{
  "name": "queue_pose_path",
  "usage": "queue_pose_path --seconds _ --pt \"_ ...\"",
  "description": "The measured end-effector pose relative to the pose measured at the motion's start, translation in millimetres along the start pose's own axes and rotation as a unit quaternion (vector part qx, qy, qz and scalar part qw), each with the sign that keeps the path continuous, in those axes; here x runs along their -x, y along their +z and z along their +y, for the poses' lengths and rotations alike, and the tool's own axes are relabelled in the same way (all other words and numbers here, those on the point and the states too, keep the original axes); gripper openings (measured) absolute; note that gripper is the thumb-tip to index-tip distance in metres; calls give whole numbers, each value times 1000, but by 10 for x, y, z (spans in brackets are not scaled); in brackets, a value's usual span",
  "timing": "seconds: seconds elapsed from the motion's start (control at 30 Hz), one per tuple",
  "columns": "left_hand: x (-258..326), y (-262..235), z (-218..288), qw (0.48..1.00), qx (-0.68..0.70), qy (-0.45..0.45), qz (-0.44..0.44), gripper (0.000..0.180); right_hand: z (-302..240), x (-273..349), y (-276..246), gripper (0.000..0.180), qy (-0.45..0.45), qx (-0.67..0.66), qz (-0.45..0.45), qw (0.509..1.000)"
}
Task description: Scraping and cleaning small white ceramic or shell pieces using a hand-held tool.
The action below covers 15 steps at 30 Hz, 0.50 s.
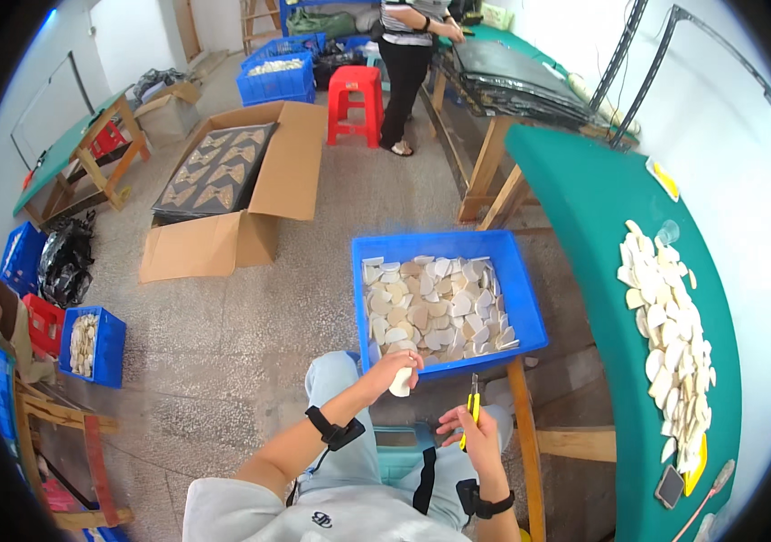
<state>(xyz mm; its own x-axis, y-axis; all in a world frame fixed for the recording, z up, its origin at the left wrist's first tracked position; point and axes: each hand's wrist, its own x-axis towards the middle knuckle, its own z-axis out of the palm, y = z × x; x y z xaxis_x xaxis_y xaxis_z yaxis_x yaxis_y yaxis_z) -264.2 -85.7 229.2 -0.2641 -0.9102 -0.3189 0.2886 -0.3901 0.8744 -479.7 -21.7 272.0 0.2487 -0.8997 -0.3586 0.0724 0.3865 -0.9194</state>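
Ahead sits a blue bin [523, 303] (pale pieces [435, 305] inside), green table [575, 199] rightward.

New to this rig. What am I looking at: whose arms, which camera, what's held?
No robot here: these are a person's bare hands. The one picture comes from a wide fisheye camera on their head, looking down, so straight edges bend near the rim; left in the picture is the person's left.

The left hand holds a white piece by the near edge of a blue bin full of flat white-to-tan pieces, many half-round. The right hand holds a yellow utility knife, blade up the picture.

On the green table to the right lies a long pile of pale pieces. A co-worker stands farther back.
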Motion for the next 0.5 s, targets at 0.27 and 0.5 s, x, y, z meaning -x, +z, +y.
queue_pose_path --seconds 0.27,0.5 --pt "1112 -183 -288 955 -257 27 -145 24 515 1387 -280 19 57 140 223 963" --pt "1160 -325 -514 985 -149 -74 -48 25 977 1881 -388 19 191 101 341 915"
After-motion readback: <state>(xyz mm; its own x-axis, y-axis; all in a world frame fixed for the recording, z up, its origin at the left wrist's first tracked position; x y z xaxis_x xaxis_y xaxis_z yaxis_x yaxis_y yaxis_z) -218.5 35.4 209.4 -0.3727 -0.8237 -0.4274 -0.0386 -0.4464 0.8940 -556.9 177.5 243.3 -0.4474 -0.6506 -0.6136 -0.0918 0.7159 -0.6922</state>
